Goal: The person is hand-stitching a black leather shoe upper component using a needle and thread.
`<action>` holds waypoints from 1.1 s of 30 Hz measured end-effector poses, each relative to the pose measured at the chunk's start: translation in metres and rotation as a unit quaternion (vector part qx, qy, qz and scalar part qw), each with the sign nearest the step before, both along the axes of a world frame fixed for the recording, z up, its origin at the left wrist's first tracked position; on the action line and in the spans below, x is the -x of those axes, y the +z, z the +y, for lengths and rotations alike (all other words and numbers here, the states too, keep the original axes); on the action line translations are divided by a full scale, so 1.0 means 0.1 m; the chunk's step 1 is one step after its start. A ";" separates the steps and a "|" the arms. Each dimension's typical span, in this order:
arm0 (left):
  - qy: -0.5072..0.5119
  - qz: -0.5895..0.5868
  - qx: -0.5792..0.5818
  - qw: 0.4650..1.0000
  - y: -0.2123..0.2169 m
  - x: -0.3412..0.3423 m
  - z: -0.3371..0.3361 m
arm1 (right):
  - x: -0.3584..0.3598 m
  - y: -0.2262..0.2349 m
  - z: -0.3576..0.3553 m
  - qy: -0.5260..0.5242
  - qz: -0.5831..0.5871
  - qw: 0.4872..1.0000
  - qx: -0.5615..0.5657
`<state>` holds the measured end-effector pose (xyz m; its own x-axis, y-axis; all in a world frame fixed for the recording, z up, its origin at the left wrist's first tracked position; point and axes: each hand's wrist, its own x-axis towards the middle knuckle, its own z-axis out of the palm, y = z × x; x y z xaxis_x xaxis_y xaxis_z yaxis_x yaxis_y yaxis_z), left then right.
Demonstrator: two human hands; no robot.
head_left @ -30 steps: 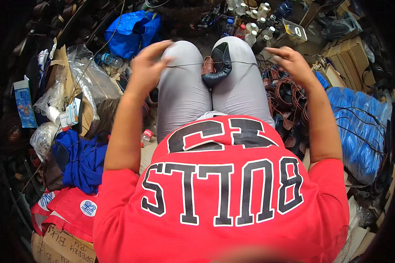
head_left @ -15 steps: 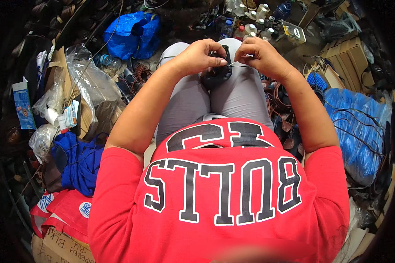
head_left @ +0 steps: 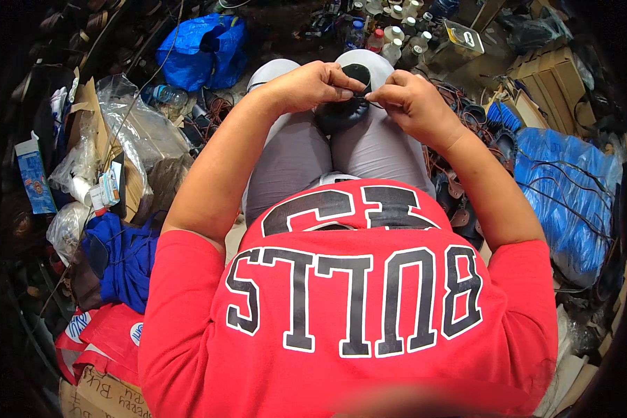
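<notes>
Resting on my grey-trousered thighs is a black leather shoe [head_left: 343,116], with its dark opening facing up and its glossy rounded part toward me. My left hand [head_left: 327,86] is over its left side, thumb and forefinger pinched together above the opening. Close by on the right, my right hand [head_left: 405,96] pinches at the shoe's edge, and the two sets of fingertips nearly meet. Whatever the fingers grip is too small to make out; it may be a thin strand. My hands cover parts of the shoe's sides.
Capped bottles [head_left: 393,42] stand beyond my knees. A blue bag [head_left: 200,56] sits at the far left, near clear plastic wrapping [head_left: 129,104] and blue cloth [head_left: 122,258]. On the right are a cardboard box [head_left: 552,87], a plastic-wrapped blue bundle [head_left: 568,202] and several dark shoes [head_left: 460,202].
My fingertips have come closer together over the shoe. A thin light strand seen between my hands earlier is hard to see now. The view has shifted slightly.
</notes>
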<state>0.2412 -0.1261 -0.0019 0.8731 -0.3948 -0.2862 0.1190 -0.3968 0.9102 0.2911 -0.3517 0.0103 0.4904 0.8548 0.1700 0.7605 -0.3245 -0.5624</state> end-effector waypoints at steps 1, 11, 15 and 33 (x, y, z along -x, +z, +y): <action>-0.010 -0.003 -0.001 1.000 0.01 -0.01 -0.02 | 0.03 0.06 0.01 -0.003 0.002 1.000 0.000; 0.006 -0.093 -0.098 0.991 -0.08 -0.15 -0.05 | 0.06 0.23 0.38 0.069 -0.226 0.955 0.179; 0.113 -0.285 -0.189 0.933 -0.18 -0.01 -0.04 | -0.17 0.07 0.27 0.009 0.159 0.984 0.077; 0.273 -0.009 0.591 0.759 0.13 0.36 0.15 | -0.21 -0.30 0.24 0.009 0.796 0.435 -0.421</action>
